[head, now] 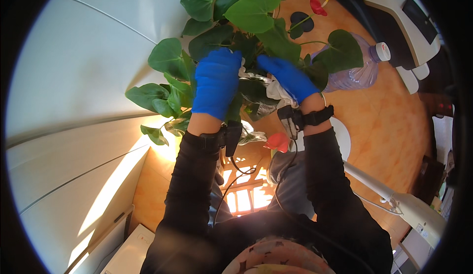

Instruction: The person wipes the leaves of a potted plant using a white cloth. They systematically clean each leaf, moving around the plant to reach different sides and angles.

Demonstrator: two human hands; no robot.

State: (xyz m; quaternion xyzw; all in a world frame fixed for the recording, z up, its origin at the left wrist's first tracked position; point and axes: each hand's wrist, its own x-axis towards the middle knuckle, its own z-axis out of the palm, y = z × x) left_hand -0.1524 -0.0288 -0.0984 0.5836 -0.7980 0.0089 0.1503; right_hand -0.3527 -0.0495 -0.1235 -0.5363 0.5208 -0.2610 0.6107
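A leafy anthurium plant [255,11] with heart-shaped green leaves stands before me. Both my hands wear blue gloves and reach in among its stems. My left hand [217,81] has its fingers curled beside a bit of white material; what its fingertips touch is hidden. My right hand [288,76] lies over crumpled white cloth or paper [279,93], its fingers slightly blurred and pointing into the foliage. Shiny crinkled wrapping [258,76] shows between the hands. One red flower [316,5] rises at the upper right, another red flower [278,142] hangs below my hands.
A large clear plastic bottle [354,74] with a white cap lies behind the right-hand leaves. White panels [85,52] stand close on the left. A white and black machine [402,26] is at the upper right, a white pole-like device [417,215] at the lower right.
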